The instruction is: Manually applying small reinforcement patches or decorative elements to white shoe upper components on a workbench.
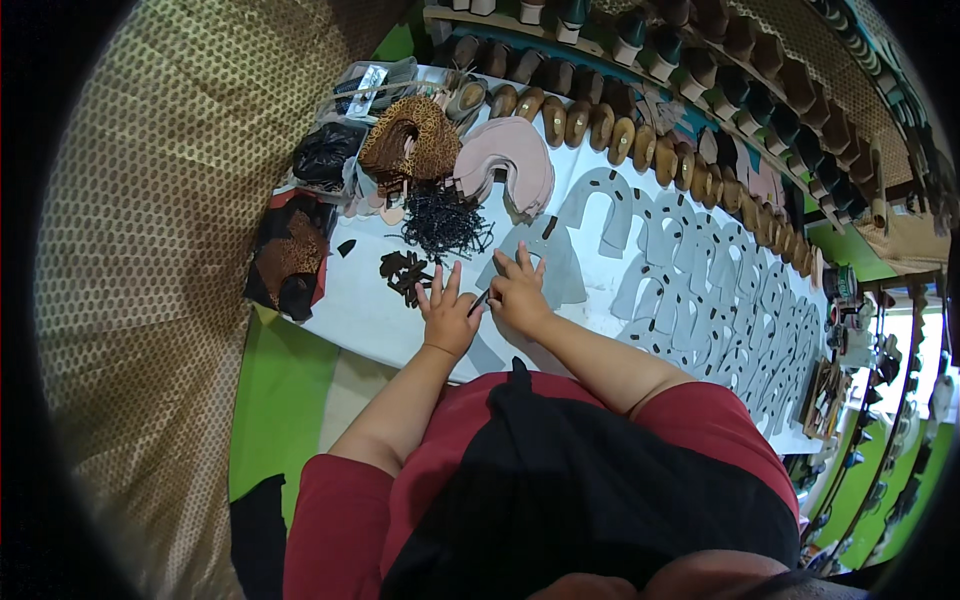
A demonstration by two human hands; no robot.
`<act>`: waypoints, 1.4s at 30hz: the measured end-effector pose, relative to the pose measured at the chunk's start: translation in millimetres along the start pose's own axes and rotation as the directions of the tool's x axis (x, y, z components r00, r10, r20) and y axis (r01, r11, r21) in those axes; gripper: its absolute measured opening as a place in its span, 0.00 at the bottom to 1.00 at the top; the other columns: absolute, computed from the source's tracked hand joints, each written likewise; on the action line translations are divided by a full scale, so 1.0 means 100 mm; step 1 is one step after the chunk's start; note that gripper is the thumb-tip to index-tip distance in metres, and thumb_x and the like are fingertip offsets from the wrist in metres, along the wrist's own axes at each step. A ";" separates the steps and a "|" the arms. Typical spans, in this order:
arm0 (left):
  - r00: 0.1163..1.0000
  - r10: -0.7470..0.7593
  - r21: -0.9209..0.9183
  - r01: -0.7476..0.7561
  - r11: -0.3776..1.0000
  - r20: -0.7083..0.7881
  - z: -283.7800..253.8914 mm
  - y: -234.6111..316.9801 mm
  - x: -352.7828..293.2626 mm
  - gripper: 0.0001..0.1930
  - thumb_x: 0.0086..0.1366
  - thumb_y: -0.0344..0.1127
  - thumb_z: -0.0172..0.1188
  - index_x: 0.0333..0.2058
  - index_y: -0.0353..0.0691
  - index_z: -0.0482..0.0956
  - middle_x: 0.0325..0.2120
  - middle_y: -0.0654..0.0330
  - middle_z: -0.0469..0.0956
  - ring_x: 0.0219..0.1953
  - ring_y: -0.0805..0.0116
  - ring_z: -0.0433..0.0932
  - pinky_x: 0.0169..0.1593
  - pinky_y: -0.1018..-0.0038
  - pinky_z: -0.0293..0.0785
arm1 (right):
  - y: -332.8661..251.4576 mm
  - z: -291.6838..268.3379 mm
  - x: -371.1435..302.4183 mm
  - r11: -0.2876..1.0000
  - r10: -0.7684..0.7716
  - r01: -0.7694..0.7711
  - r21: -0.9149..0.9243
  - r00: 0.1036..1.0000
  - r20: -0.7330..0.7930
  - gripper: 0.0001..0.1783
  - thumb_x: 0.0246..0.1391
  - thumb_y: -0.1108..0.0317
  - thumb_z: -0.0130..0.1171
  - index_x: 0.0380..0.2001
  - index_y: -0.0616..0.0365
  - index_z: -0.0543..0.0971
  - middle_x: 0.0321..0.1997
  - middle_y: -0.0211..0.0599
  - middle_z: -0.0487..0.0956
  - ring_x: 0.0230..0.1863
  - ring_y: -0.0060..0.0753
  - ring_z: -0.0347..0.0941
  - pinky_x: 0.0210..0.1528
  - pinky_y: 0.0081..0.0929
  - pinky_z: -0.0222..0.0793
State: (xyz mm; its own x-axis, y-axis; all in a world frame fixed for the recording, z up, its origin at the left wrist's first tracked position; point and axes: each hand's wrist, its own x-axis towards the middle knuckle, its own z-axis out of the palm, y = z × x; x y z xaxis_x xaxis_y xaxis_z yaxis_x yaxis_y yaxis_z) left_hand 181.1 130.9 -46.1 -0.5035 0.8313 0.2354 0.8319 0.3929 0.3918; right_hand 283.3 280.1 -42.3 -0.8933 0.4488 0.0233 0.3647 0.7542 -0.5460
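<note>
So the small dark strip (479, 302) is right between both hands, low over the white table (360, 300). Left hand (450, 322) has its fingers fanned out with the thumb by the strip; right hand (518, 298) is bent in at the other end. Honestly can't tell which one's actually gripping it. There's a gray curved piece (563, 268) just past the right hand, and a pile of dark tabs (404, 277) near the left, with a black stringy heap (442, 222) behind that.
</note>
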 end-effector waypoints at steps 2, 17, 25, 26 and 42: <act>1.000 -0.004 -0.002 0.004 1.000 0.001 0.01 -0.02 -0.01 0.10 0.52 0.42 0.71 0.30 0.49 0.82 0.69 0.55 0.59 0.73 0.46 0.49 0.68 0.36 0.34 | -0.01 0.05 -0.04 0.999 -0.034 0.034 -0.016 0.999 -0.029 0.06 0.42 0.66 0.69 0.26 0.49 0.82 0.72 0.36 0.62 0.77 0.66 0.37 0.66 0.83 0.29; 0.999 -0.006 -0.103 0.001 0.995 -0.051 -0.01 0.00 0.00 0.04 0.54 0.36 0.68 0.30 0.49 0.87 0.70 0.43 0.52 0.71 0.35 0.49 0.69 0.42 0.46 | 0.27 -0.14 -0.31 0.811 -0.529 0.535 -0.237 0.843 0.096 0.26 0.51 0.60 0.57 0.55 0.52 0.78 0.74 0.34 0.60 0.76 0.47 0.48 0.68 0.75 0.40; 0.964 -0.186 -0.126 0.211 0.969 0.189 -0.09 0.24 0.19 0.03 0.55 0.36 0.68 0.28 0.46 0.87 0.72 0.51 0.50 0.73 0.38 0.42 0.69 0.38 0.40 | 0.32 -0.13 -0.29 0.816 -0.530 0.540 -0.208 0.841 0.107 0.28 0.49 0.61 0.57 0.56 0.53 0.77 0.74 0.38 0.60 0.77 0.50 0.46 0.69 0.75 0.38; 0.964 -0.185 -0.125 0.211 0.970 0.190 -0.08 0.23 0.19 0.03 0.55 0.36 0.68 0.28 0.46 0.87 0.72 0.51 0.50 0.73 0.38 0.42 0.69 0.38 0.40 | 0.31 -0.13 -0.29 0.824 -0.521 0.532 -0.195 0.846 0.111 0.28 0.48 0.61 0.57 0.56 0.52 0.77 0.74 0.38 0.59 0.77 0.50 0.46 0.69 0.75 0.38; 0.930 -0.167 -0.249 0.255 0.934 0.326 -0.08 -0.01 0.11 0.16 0.64 0.50 0.57 0.32 0.48 0.89 0.74 0.49 0.42 0.74 0.34 0.27 0.68 0.36 0.23 | 0.26 -0.24 -0.32 0.904 -0.397 0.411 -0.114 0.909 0.127 0.25 0.49 0.61 0.56 0.53 0.44 0.81 0.75 0.42 0.57 0.77 0.52 0.43 0.70 0.73 0.37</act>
State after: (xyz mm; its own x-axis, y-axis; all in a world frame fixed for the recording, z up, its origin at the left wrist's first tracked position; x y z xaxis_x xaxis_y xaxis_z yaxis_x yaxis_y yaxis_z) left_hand 172.3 136.4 -36.5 -0.5316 0.8359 -0.1367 0.5904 0.4814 0.6478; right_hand 327.2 296.9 -36.7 -0.9902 0.0473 0.1316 -0.0077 0.9212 -0.3891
